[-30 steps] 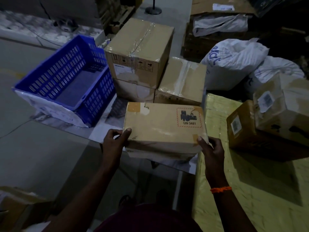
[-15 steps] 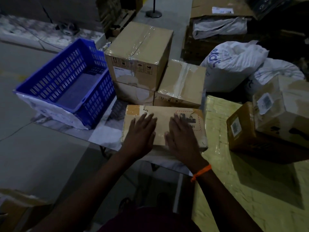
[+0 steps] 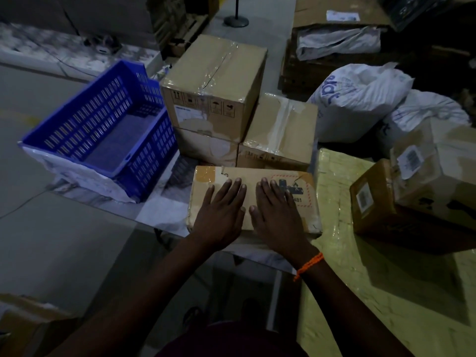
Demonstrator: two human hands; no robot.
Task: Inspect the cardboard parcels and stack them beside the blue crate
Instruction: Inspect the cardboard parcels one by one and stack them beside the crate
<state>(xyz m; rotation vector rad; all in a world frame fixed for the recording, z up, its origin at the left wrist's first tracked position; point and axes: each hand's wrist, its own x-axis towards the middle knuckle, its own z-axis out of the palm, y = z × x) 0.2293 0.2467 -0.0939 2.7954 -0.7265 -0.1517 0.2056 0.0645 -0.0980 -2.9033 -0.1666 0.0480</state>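
A flat cardboard parcel [image 3: 206, 184] with a red-bordered battery label lies on the table's near edge. My left hand [image 3: 221, 215] and my right hand [image 3: 277, 215] rest flat on its top, fingers spread, side by side. The blue crate [image 3: 85, 127] stands empty at the left on white wrapping. Between crate and flat parcel, a large taped box [image 3: 213, 81] sits on a lower box [image 3: 206, 148], with another taped box [image 3: 280, 130] to their right.
Two labelled brown parcels [image 3: 412, 186] sit on a yellow wrapped surface [image 3: 360, 292] at the right. White sacks [image 3: 360, 99] lie behind them. A pole stand base [image 3: 235, 21] is on the floor at the back. Another carton [image 3: 23, 325] shows at bottom left.
The flat parcel went from held by its side edges to lying on the table. Both hands moved onto its top and stay pressed flat there.
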